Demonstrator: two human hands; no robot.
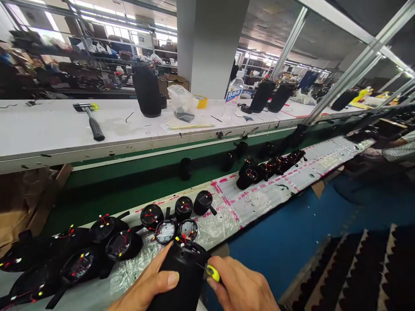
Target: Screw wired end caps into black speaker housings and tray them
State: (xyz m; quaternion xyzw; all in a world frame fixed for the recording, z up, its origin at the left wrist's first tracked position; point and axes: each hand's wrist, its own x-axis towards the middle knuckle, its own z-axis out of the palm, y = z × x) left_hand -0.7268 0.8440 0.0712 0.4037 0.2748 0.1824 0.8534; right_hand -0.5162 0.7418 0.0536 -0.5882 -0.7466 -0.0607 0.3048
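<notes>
My left hand (149,283) is wrapped round a black cylindrical speaker housing (180,280), tilted at the front of the bench. Red wires with white and yellow plugs stick out of its open top. In my right hand (241,283) is a screwdriver (213,273) with a yellow and black handle. Its thin shaft points at the side of the housing near the rim; whether the tip touches is too small to tell. Just beyond stand more black housings, among them one with a strap (204,202) and an open ring-shaped one (165,232).
Several wired housings (121,245) crowd the bench on the left. Another row (248,177) stands farther along the film-covered bench (227,218). On the white shelf are a hammer (94,125), a bottle (235,88) and a tall black cylinder (147,93). A person's sleeve (400,147) shows at right.
</notes>
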